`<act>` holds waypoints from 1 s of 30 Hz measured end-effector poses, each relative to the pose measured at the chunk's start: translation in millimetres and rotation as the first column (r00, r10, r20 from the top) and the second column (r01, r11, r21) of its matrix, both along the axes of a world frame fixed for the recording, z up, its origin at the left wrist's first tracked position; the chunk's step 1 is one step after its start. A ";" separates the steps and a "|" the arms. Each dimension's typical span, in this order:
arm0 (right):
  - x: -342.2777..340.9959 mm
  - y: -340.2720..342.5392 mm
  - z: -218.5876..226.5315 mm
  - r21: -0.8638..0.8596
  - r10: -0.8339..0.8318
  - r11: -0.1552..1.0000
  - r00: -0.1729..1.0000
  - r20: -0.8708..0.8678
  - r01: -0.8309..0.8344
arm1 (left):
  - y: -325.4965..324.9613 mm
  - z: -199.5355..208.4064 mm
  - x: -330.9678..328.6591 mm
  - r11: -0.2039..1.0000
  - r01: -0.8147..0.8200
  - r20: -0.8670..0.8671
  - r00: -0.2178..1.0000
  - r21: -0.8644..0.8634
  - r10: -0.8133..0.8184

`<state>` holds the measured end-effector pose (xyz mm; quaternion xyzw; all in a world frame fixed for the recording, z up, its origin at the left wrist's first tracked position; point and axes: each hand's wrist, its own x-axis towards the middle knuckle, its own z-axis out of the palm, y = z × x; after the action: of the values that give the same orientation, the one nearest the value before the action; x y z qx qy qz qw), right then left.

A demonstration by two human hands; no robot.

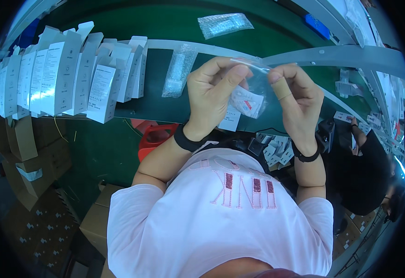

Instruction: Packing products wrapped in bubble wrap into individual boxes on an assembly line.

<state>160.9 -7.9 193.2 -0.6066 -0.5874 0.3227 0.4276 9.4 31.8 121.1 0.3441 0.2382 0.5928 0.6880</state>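
Pinching with left hand (210, 95) and right hand (300, 98) the top of a clear plastic bag (262, 82) containing a white packet (247, 103), right of open-flapped white cartons (55, 78).

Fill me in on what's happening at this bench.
A person in a white T-shirt is holding a clear plastic bag over the bench, with the left hand and right hand both pinching its upper edge. A small white packet with red and blue print appears to be inside. To the left stands a row of white cartons with flaps up; a bubble-wrap pouch lies between them and the left hand.
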 end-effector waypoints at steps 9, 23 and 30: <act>-0.2 -5.1 1.4 0.097 0.037 0.994 0.981 0.189 -0.057 | -4.6 -3.3 5.5 0.991 0.121 -0.032 0.992 0.049 -0.120; 5.7 -35.4 -20.2 -0.078 -0.019 0.996 0.985 0.173 0.033 | -35.1 -35.0 17.0 0.983 0.174 -0.342 0.929 0.063 -0.143; 52.8 -60.3 -35.1 -0.277 0.037 0.960 0.963 0.269 0.041 | 114.4 -96.4 24.8 0.865 0.343 -0.848 0.506 0.365 0.157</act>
<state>213.7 -68.3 158.1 -0.6999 -0.5883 0.3160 0.2534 34.1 146.2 24.7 0.7659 0.3679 0.3438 0.3998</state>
